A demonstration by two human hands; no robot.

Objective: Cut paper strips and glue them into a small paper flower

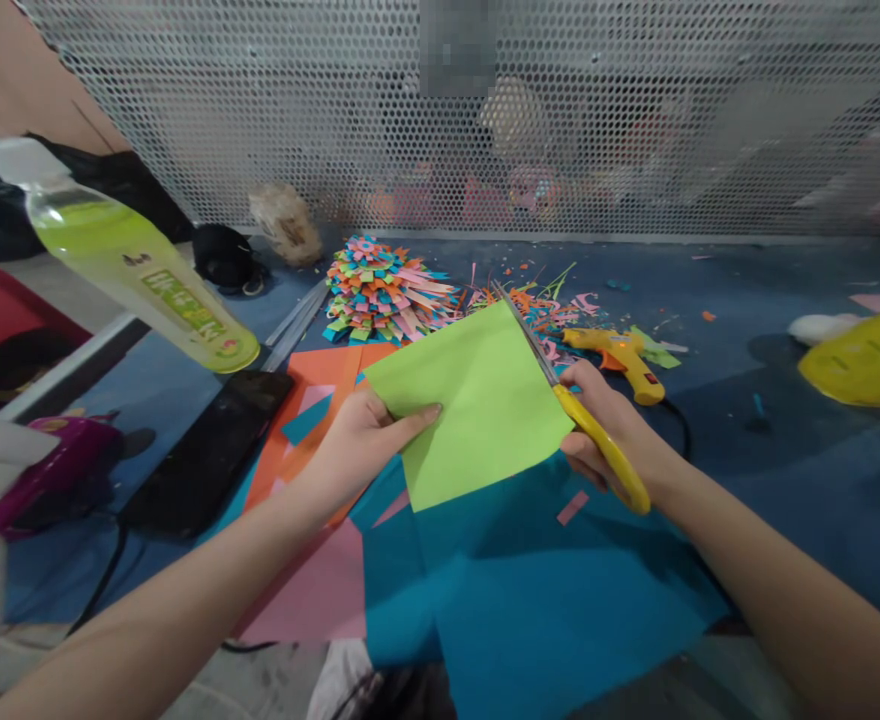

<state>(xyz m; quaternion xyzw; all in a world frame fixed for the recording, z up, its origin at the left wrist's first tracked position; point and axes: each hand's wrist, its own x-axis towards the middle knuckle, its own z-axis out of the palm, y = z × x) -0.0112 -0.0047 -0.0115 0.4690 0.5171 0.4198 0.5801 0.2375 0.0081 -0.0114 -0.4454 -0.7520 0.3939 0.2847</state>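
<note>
My left hand (380,425) pinches the left side of a lime-green sheet of paper (485,400), thumb on top. In my right hand (609,430) is a pair of scissors with yellow handles (605,450). Their blades lie along the sheet's right edge and point away from me; whether they are parted I cannot tell. Below the green sheet spread blue paper (552,600), pink paper (312,590) and orange paper (282,460). A small pink strip (573,508) rests on the blue paper.
Behind the sheet stand a fringed multicoloured paper cone (380,290) and paper scraps (537,315). A yellow glue gun (620,355) lies right of them. At left are a green drink bottle (155,270) and a black phone (207,455). A perforated metal panel (335,100) closes the back.
</note>
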